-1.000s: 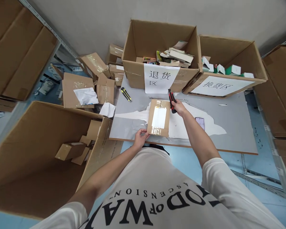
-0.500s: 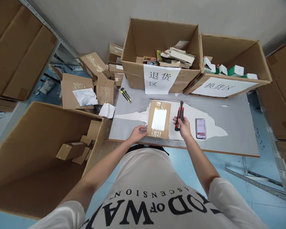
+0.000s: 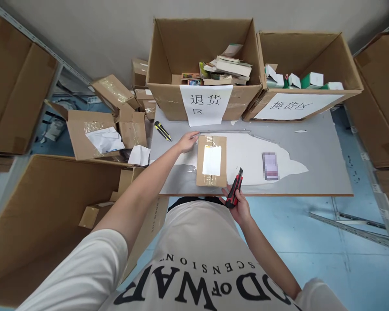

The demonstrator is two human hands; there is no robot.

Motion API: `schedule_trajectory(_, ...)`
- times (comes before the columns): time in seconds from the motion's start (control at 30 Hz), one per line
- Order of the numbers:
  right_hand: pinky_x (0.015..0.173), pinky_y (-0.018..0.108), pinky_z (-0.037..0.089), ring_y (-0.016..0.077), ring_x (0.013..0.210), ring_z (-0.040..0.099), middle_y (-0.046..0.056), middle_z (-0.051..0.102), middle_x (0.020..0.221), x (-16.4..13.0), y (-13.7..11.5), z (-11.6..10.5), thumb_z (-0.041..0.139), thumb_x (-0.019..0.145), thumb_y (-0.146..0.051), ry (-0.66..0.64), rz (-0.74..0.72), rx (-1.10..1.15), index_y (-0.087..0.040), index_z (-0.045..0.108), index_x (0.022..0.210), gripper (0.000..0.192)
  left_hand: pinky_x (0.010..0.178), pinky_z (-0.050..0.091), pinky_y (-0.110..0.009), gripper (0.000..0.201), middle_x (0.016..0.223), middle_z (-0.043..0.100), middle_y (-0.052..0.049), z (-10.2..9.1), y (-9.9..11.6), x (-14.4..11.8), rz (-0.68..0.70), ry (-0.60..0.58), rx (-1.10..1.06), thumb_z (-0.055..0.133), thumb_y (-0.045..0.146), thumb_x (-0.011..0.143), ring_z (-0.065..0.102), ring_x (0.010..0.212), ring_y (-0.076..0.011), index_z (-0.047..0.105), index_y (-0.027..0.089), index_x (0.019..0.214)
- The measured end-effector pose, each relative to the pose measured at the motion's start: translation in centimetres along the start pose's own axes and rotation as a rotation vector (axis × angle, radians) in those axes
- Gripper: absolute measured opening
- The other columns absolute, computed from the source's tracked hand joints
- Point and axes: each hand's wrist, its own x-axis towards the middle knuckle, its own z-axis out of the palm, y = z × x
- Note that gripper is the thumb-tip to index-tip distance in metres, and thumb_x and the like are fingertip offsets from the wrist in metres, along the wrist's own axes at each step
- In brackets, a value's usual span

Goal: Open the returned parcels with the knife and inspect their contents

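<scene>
A flat brown cardboard parcel (image 3: 212, 161) with a white label and clear tape lies on the grey table (image 3: 311, 177). My left hand (image 3: 188, 141) rests at the parcel's far left corner, fingers on its edge. My right hand (image 3: 237, 204) is at the near table edge, just right of the parcel's near corner, gripping a red and black utility knife (image 3: 234, 188) that points away from me.
A phone (image 3: 270, 165) lies right of the parcel. A yellow and black knife (image 3: 162, 131) lies at the table's far left. Two large labelled cartons (image 3: 201, 99) (image 3: 298, 106) with books and small boxes stand at the back. A big open carton (image 3: 52, 207) is at my left, loose boxes (image 3: 94, 134) beyond.
My right hand has drawn the red knife from the parcel's far right corner back to the near edge. My left hand has gone from the near left corner to the far left one.
</scene>
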Motion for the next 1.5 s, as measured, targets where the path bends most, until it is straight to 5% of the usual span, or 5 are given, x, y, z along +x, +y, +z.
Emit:
schedule_trajectory(0.4,0.094,0.043,0.054,0.0211,0.098,0.069,0.003,0.070,0.109,1.5,-0.9,0.8,0.072,0.075,-0.039,0.028,-0.139,-0.102,-0.024,0.059,0.103,0.034,0.086,0.050,-0.035,0.037,0.100,0.071,-0.009,0.2,-1.6,-0.6,0.002,0.050,-0.128,0.070,0.037,0.074,0.065,0.089,-0.0196,0.070,0.013,0.103)
schedule_trajectory(0.77,0.071,0.029,0.061,0.0119,0.071,0.067,0.002,0.070,0.093,9.6,-13.1,5.2,0.062,0.083,-0.027,-0.092,-0.262,-0.566,-0.021,0.057,0.091,0.011,0.088,0.053,-0.038,0.053,0.103,0.072,-0.011,-0.5,-4.1,-12.3,0.018,0.391,-0.202,0.077,0.047,0.065,0.067,0.099,-0.0264,0.071,0.013,0.105)
schedule_trajectory(1.0,0.064,0.025,0.059,0.0109,0.065,0.063,0.001,0.066,0.079,12.9,-14.2,8.2,0.062,0.082,-0.022,-0.193,-0.223,-0.761,-0.019,0.058,0.087,0.007,0.089,0.054,-0.040,0.056,0.098,0.074,-0.012,2.3,-7.4,-16.2,-0.096,0.483,-0.338,0.077,0.049,0.063,0.068,0.097,-0.0268,0.070,0.012,0.104)
schedule_trajectory(1.33,0.074,0.028,0.057,0.0131,0.082,0.067,0.002,0.068,0.103,13.0,-12.5,5.2,0.070,0.075,-0.037,-0.216,-0.324,-0.666,-0.023,0.056,0.098,0.031,0.092,0.052,-0.040,0.048,0.109,0.070,-0.013,1.4,-6.1,-16.7,-0.097,0.513,0.130,0.071,0.036,0.068,0.066,0.104,-0.0284,0.066,0.015,0.111)
schedule_trajectory(1.5,0.066,0.029,0.056,0.0139,0.076,0.066,0.005,0.067,0.108,10.0,-11.6,0.7,0.069,0.073,-0.050,-0.138,-0.397,-0.715,-0.023,0.053,0.108,0.046,0.111,0.033,-0.045,0.080,0.150,0.036,-0.016,0.9,-3.5,-15.0,0.114,0.357,0.546,0.066,0.028,0.069,0.034,0.139,-0.0321,0.039,0.017,0.143)
